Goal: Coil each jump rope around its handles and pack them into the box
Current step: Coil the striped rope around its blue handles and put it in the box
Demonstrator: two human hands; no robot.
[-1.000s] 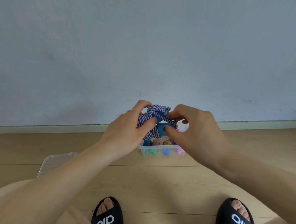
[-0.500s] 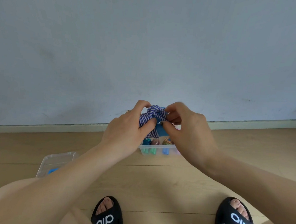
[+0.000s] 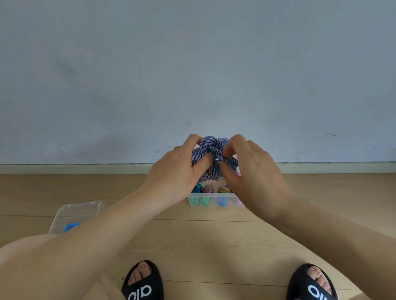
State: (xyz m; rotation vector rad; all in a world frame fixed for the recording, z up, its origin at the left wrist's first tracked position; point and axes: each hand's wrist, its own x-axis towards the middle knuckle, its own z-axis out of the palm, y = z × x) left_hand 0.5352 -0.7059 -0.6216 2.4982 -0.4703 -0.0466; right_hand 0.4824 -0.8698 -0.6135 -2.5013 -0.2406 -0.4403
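Observation:
A purple-and-white braided jump rope [image 3: 210,147], coiled round its blue handles, is held up above a clear plastic box [image 3: 212,203] on the floor. My left hand [image 3: 177,169] grips the coil from the left, thumb across the wraps. My right hand [image 3: 251,174] pinches the rope's outer turn and a blue handle from the right. Inside the box lie several other coiled ropes with green, blue and pink handles [image 3: 221,201].
The box's clear lid [image 3: 77,214] lies on the wooden floor at the left, a blue latch showing on it. A pale wall with a skirting board runs behind the box. My sandalled feet [image 3: 143,288] and knees are at the bottom.
My right hand has slid left and up along the coil, its fingers now pinching the top wraps near my left thumb. The bundle stays above the box.

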